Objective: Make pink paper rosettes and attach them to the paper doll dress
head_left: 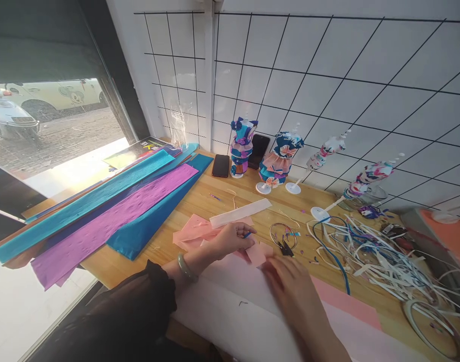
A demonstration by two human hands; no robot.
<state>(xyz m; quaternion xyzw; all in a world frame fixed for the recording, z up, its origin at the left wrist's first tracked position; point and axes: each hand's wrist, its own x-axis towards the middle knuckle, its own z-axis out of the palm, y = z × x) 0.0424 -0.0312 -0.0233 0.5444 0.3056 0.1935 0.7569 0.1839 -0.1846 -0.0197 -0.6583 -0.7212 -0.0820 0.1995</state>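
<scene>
Between my two hands is a small piece of pale pink paper (258,254). My left hand (235,239), with a green bangle on its wrist, pinches the left side of the piece, and something small and blue shows by its fingers. My right hand (290,281) has its fingertips at the right side of the same piece, fingers bent together. Folded pink paper (194,232) and a white strip (241,213) lie just beyond my left hand. Under my forearms spreads a large white and pink sheet (230,296).
Blue and purple paper strips (117,218) cover the left side. Small decorated dress forms (242,146), a phone (220,166) and another upright phone stand along the wall. Black-handled scissors (286,248) lie beyond my right hand. Tangled white strips (388,261) fill the right.
</scene>
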